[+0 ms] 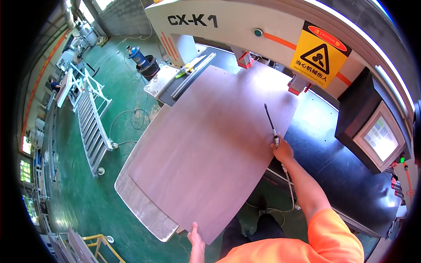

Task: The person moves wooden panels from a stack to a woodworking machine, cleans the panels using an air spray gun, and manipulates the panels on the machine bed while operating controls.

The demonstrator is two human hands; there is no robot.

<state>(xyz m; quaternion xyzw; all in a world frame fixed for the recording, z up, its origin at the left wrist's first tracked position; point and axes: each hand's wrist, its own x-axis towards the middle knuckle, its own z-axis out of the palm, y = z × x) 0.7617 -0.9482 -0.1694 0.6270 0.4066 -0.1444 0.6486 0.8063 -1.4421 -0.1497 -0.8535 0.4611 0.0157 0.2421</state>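
A large flat brownish-grey panel (201, 144) lies at a slant from under the machine's beam toward me. My left hand (196, 239) grips its near edge, thumb over the top; the fingers beneath are hidden. In my right hand (283, 151) is an air blow gun (276, 136) with a long thin black nozzle pointing away over the panel's right side. A pale air hose (290, 188) runs down from the gun beside my forearm. Under the panel, a light-coloured support board (147, 212) sticks out along the left and near sides.
A white machine beam (237, 19) spans the back, with red-tipped clamps (299, 85) over the panel. At right stand a dark worktable (337, 175) and a lit control screen (380, 136). To the left are a roller conveyor (93, 125), a black bucket (149, 68) and floor hoses (136, 117).
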